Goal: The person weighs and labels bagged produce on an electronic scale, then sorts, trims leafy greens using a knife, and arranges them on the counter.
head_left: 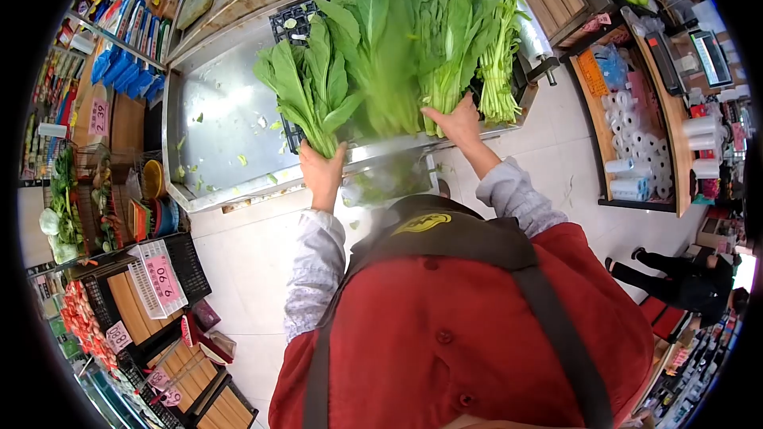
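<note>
My left hand (322, 173) is closed round the stem ends of a small bunch of leafy greens (310, 87), its broad leaves pointing away from me. At the front of the display, my right hand (459, 123) grips the base of another leafy green bunch (449, 56), thumb across the stems. Between my hands stands a larger bunch of greens (381, 71), partly blurred. Thin-stemmed greens (499, 71) lie just right of my right hand. Beneath the vegetables, part of a black crate (292, 20) shows.
A metal tray (226, 111) with leaf scraps extends left. Below the tray's front edge hangs a blurred clear bag (385, 179). Shelves with plastic rolls (636, 135) stand right; baskets and price signs (165, 278) are left. Another person (683, 278) stands far right.
</note>
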`<state>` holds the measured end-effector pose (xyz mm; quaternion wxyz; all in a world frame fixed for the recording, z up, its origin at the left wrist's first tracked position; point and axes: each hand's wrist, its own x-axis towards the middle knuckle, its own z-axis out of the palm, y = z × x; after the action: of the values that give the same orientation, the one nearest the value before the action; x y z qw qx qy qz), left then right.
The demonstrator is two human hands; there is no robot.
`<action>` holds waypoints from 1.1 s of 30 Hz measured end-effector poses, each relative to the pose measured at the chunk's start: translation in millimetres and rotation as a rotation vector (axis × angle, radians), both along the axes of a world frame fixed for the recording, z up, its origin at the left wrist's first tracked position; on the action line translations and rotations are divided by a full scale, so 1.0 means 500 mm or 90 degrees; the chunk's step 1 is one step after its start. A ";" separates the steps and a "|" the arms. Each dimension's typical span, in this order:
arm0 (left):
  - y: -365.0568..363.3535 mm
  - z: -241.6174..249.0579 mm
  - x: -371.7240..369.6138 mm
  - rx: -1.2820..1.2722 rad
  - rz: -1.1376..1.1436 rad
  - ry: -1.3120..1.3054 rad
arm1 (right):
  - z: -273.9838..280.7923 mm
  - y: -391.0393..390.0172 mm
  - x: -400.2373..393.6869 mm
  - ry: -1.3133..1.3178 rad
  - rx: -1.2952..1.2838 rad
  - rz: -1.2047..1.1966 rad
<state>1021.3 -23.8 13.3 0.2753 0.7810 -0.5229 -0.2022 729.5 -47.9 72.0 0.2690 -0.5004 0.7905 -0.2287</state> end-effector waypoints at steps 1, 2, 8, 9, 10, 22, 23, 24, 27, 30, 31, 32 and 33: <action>0.000 0.000 -0.002 -0.001 0.005 -0.010 | 0.000 -0.004 0.001 -0.020 0.034 0.003; 0.002 -0.001 -0.003 -0.001 0.009 -0.020 | -0.003 -0.009 0.003 -0.020 0.037 0.004; 0.010 0.072 -0.040 -0.295 -0.015 -0.050 | -0.083 -0.025 0.002 0.140 -0.117 -0.035; 0.012 0.094 -0.058 -0.305 -0.029 0.027 | -0.055 -0.027 0.000 0.052 -0.067 -0.032; 0.013 0.092 -0.073 -0.301 -0.029 0.027 | -0.042 -0.030 -0.003 -0.036 -0.017 -0.031; -0.110 0.037 -0.206 0.074 -0.125 0.225 | -0.094 -0.052 -0.059 -0.170 -0.085 -0.020; -0.116 0.040 -0.212 0.075 -0.124 0.226 | -0.104 -0.055 -0.064 -0.199 -0.094 -0.011; -0.121 0.043 -0.218 0.093 -0.120 0.234 | -0.088 -0.052 -0.061 -0.199 -0.092 -0.010; -0.126 0.038 -0.245 0.101 -0.094 0.215 | -0.037 -0.041 -0.049 -0.312 -0.106 0.014; -0.130 0.043 -0.260 0.109 -0.059 0.189 | -0.040 -0.044 -0.051 -0.219 -0.055 -0.017; -0.135 0.054 -0.260 0.128 -0.045 0.189 | -0.042 -0.043 -0.050 -0.187 -0.054 -0.015; -0.137 0.064 -0.257 0.124 -0.044 0.189 | -0.044 -0.042 -0.051 -0.154 -0.054 -0.013; -0.131 0.095 -0.250 0.143 -0.063 0.264 | -0.039 -0.040 -0.050 -0.155 -0.058 -0.012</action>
<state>896.2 -89.1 60.9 0.2776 0.7218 -0.4674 -0.4283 704.6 -67.9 52.6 0.3380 -0.4731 0.7455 -0.3259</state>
